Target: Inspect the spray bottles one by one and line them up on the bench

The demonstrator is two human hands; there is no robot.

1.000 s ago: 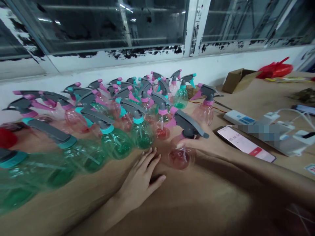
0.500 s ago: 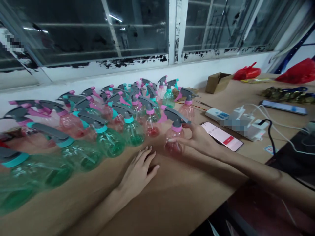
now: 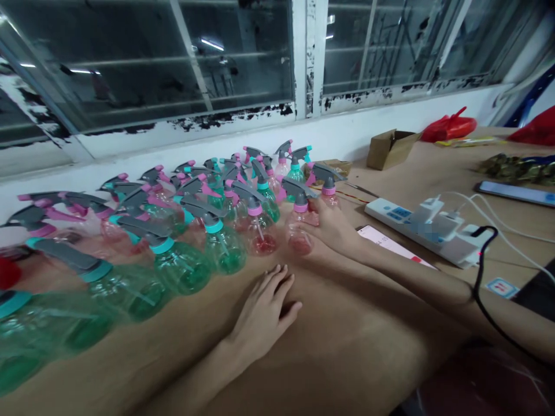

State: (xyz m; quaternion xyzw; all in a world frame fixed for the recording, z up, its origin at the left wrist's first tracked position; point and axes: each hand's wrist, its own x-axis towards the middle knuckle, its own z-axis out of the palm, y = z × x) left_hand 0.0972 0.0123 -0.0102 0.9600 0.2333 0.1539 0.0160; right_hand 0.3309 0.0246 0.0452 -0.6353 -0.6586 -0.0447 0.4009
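My right hand [image 3: 332, 225] is closed around the right side of a pink spray bottle [image 3: 300, 240] with a grey trigger head and pink collar; the bottle stands upright on the table. Some of those fingers are hidden behind it. Palm down on the brown tabletop, my left hand [image 3: 269, 309] lies with fingers spread, holding nothing. Just left of the held bottle stands another pink spray bottle [image 3: 262, 242], and beside that a green one [image 3: 225, 251] with a turquoise collar. Behind my right hand is one more pink bottle [image 3: 330, 196].
Several green and pink spray bottles crowd the left side, including a large green one [image 3: 184, 268]. On the right lie a phone [image 3: 390, 245], a white power strip [image 3: 427, 231] with cables, and another phone [image 3: 520, 192]. An open cardboard box [image 3: 390, 149] stands by the wall.
My right hand has moved the pink bottle back and left, closer to the row. My left hand stays spread on the table. The camera view has shifted a little.
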